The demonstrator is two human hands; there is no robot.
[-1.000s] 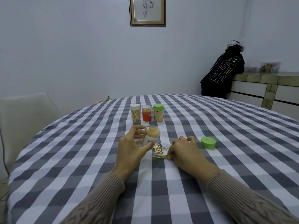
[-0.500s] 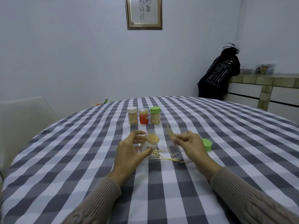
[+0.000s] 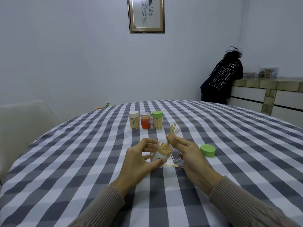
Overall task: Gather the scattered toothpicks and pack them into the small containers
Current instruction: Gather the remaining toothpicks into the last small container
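Light soft, cool, bluish — we see no lamp or window, no hard beam. Wall [image 3: 65, 54] evenly lit, dimmer toward upper corners. Shadows faint: weak smudge under green lid [image 3: 207, 150], soft dark patch beneath left hand [image 3: 139, 158] on checked tablecloth [image 3: 82, 161]. No glare we can spot on framed picture [image 3: 146, 14]. Wide-angle bend strong — table edge curves, counter [image 3: 268, 89] tilts at right. Centre fairly sharp; sleeves [image 3: 101, 208] at bottom and items on counter smeared, soft.

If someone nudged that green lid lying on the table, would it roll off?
Probably not: the green lid lies flat on the cloth, so it should slide. It looks like light plastic. Set on edge, its round shape would likely roll.
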